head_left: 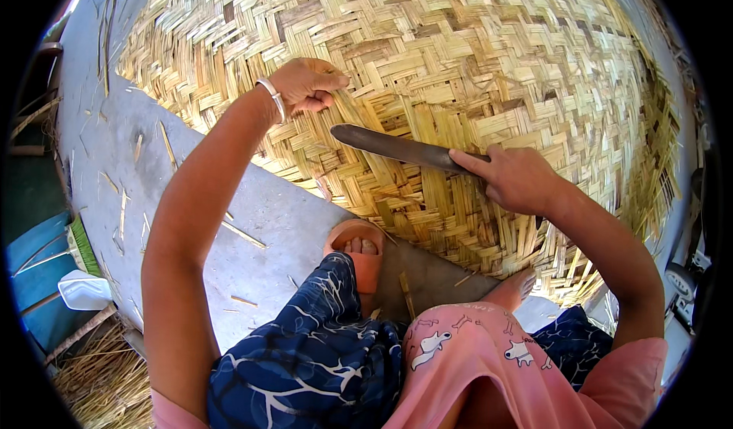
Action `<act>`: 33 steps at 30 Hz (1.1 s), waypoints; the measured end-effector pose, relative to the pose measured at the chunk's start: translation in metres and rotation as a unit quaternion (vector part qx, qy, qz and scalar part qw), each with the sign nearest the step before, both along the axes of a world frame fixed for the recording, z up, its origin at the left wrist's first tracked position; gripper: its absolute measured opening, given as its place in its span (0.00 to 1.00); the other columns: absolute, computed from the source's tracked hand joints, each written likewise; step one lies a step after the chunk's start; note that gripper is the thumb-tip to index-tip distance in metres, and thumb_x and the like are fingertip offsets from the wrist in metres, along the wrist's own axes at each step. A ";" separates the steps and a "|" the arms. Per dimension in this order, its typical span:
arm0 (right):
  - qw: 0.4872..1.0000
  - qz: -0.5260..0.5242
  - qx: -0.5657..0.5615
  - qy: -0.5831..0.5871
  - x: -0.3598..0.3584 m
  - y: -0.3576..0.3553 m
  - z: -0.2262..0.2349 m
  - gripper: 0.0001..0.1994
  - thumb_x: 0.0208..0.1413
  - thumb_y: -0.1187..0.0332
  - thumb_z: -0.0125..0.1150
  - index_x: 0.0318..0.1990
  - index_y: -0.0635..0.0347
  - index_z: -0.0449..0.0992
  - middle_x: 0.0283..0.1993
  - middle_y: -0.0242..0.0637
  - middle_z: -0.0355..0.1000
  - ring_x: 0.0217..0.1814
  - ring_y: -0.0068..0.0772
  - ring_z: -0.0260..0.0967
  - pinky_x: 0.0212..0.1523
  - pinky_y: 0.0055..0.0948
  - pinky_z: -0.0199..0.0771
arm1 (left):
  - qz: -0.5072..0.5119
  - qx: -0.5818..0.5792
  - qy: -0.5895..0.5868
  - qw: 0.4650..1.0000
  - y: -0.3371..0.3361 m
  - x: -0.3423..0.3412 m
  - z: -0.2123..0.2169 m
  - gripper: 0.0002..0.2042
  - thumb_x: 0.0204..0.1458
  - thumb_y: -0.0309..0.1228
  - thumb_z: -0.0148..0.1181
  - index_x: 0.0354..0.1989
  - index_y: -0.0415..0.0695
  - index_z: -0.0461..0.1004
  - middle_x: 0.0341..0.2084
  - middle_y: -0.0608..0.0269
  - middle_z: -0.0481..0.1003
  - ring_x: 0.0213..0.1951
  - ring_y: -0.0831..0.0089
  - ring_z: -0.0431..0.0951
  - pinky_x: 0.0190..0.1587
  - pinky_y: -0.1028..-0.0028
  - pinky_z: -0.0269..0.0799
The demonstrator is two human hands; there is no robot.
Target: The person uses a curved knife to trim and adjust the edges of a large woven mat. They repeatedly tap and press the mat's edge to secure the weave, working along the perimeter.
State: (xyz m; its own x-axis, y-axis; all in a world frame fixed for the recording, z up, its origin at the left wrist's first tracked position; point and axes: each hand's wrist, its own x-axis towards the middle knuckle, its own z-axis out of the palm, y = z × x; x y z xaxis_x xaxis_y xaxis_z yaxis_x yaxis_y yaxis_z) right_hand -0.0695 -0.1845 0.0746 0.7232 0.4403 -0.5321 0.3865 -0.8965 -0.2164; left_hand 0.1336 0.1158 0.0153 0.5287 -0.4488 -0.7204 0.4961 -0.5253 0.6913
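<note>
A large woven mat (534, 70) of pale yellow split strips lies before me. My right hand (519, 179) is wrapped round the handle end of a long, dark knife (401, 148), its index finger stretched along the blade. The rounded tip points left, and the blade is over the mat's near part. My left hand (309, 85), with a pale bangle (272, 99) at the wrist, is over the mat's near left part, beyond the tip. Its thumb and index finger are pinched together; whatever is between them, if anything, is too small to make out.
The mat's near edge runs diagonally over the grey floor (191, 208), where loose strips are scattered. My foot in an orange sandal (363, 257) is close to that edge. At the left are a blue dustpan (38, 276), a green-bristled broom (82, 246) and a straw heap (107, 379).
</note>
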 end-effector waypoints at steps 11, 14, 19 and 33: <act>0.999 -0.015 -0.031 -0.022 0.039 0.015 -0.006 0.23 0.60 0.50 0.49 0.62 0.37 0.63 0.29 0.43 0.71 0.28 0.45 0.73 0.25 0.42 0.70 | -0.563 0.311 -0.381 0.664 -0.039 -0.002 0.000 0.12 0.54 0.39 0.55 0.34 0.43 0.78 0.33 0.53 0.78 0.40 0.54 0.78 0.42 0.60 0.72; 0.999 -0.020 -0.044 -0.012 0.044 0.016 -0.013 0.23 0.60 0.49 0.47 0.62 0.38 0.64 0.27 0.43 0.72 0.29 0.45 0.73 0.25 0.43 0.70 | -0.545 0.328 -0.423 0.646 -0.038 -0.008 -0.011 0.06 0.47 0.24 0.59 0.33 0.43 0.80 0.34 0.54 0.79 0.40 0.58 0.80 0.39 0.65 0.76; 0.999 -0.013 -0.034 0.032 0.048 0.010 -0.027 0.23 0.61 0.48 0.45 0.63 0.36 0.63 0.25 0.43 0.72 0.29 0.45 0.73 0.26 0.44 0.69 | -0.506 0.344 -0.409 0.677 -0.027 -0.014 -0.029 0.09 0.54 0.34 0.53 0.32 0.45 0.78 0.32 0.53 0.79 0.38 0.56 0.79 0.40 0.62 0.73; 0.983 -0.141 0.094 0.069 0.045 0.006 0.019 0.25 0.57 0.56 0.54 0.64 0.41 0.63 0.28 0.44 0.73 0.26 0.39 0.70 0.32 0.36 0.70 | 0.026 -0.102 -0.004 0.994 0.014 -0.162 -0.017 0.14 0.51 0.28 0.60 0.45 0.38 0.73 0.32 0.61 0.78 0.31 0.75 0.79 0.32 0.76 0.75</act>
